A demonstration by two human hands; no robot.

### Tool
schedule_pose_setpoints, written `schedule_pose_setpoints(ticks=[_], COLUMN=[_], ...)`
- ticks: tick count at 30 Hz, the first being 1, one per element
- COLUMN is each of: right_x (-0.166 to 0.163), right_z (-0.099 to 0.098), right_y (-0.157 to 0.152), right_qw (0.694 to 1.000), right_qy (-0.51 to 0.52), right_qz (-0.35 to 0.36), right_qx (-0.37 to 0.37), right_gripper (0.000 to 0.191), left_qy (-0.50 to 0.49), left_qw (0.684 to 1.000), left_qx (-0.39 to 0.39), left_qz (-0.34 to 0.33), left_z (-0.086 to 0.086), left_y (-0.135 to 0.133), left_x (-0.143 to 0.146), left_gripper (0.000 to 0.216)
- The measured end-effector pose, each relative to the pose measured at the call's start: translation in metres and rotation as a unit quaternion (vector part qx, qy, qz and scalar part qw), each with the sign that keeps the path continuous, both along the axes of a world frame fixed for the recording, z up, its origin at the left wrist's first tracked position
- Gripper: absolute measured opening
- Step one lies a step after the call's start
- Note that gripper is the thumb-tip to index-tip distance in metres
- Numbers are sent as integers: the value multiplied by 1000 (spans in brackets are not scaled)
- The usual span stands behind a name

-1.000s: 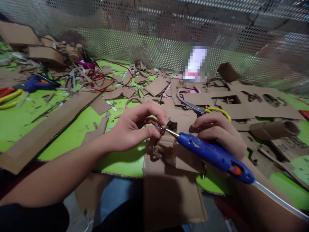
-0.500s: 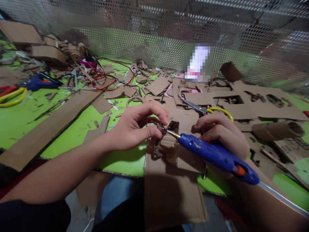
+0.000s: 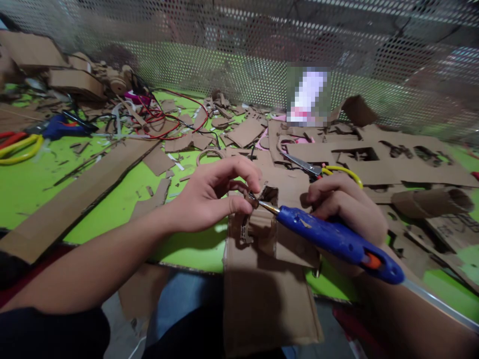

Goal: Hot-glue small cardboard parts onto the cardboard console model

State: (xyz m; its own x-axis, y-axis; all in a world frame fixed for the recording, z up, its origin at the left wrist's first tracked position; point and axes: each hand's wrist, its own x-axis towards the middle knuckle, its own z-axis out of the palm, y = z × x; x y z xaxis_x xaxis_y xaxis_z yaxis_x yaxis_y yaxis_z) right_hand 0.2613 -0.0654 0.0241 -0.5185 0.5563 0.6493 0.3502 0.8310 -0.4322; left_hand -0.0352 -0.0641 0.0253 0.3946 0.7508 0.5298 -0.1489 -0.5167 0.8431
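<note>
My left hand (image 3: 220,192) pinches a small cardboard piece (image 3: 253,200) between thumb and forefinger. The metal tip of a blue glue gun (image 3: 322,232) touches or nearly touches that piece. My right hand (image 3: 346,209) is closed round the gun's handle, with its palm side hidden. A clear glue stick (image 3: 441,301) runs out of the gun's back end. Below the pinched piece, a cardboard build (image 3: 264,227) with a square opening and ragged edges sits on a long cardboard panel (image 3: 269,309), which hangs past the table's front edge.
Yellow-handled scissors (image 3: 340,172) lie beyond my right hand. A cardboard tube (image 3: 430,201) and cut-out sheets (image 3: 389,164) cover the right side. At left are a long cardboard strip (image 3: 78,194) and another blue glue gun (image 3: 63,127). A perforated metal screen (image 3: 224,55) stands behind the green table (image 3: 187,252).
Hardly anything differs. The glue gun and my right hand have shifted very slightly; its tip stays at the small piece in my left hand. Something skin-toned now shows at the far left edge.
</note>
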Motion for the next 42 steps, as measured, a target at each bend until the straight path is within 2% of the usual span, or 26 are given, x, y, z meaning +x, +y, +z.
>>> schedule_pose_setpoints(ticks=[11, 24, 32, 42], right_x=[2, 0, -2, -3], right_z=[-2, 6, 11, 10], right_y=[1, 2, 3, 2], right_qw=[1000, 1000, 999, 999], right_qy=[4, -8, -22, -12], right_qz=[1, -3, -8, -12], right_qx=[-5, 16, 37, 30], right_gripper=[22, 30, 27, 30], left_qy=[-4, -12, -19, -7], left_qw=[1000, 1000, 1000, 1000], left_qx=[23, 14, 22, 9], left_qz=[6, -1, -6, -11], left_z=[-3, -3, -5, -2], left_y=[3, 3, 5, 3], left_x=[-1, -1, 0, -1], left_gripper=[24, 25, 25, 24])
